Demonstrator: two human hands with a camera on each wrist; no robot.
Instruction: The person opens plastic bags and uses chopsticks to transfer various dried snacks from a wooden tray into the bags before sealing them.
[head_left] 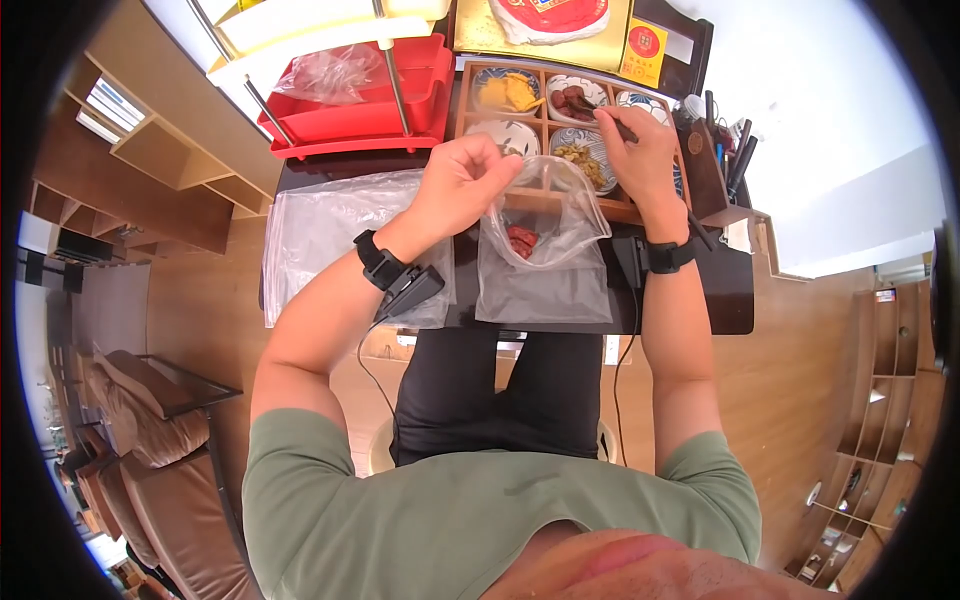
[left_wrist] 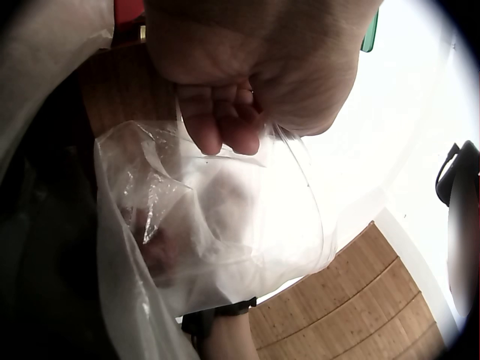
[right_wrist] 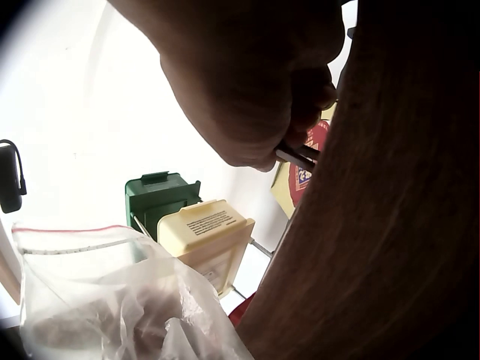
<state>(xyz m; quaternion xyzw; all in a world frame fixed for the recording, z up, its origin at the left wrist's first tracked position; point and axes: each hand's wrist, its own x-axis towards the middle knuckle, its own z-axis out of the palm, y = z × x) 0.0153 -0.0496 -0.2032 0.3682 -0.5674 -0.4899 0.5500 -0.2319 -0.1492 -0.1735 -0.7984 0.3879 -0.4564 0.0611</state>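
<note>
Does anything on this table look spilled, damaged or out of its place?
Nothing looks spilled or damaged. The food sits in bowls, and the red pieces lie inside the clear bag. At most, the plastic in the red tray seems untidy, because it is crumpled.

Opens from above into the divided tray (head_left: 545, 127)'s back-left bowl (head_left: 490, 75); meets the red rack (head_left: 350, 140) left of the tray, the pen holder (head_left: 706, 185) right, the gold box (head_left: 480, 32) behind, the plastic bag (head_left: 545, 297) in front.
</note>
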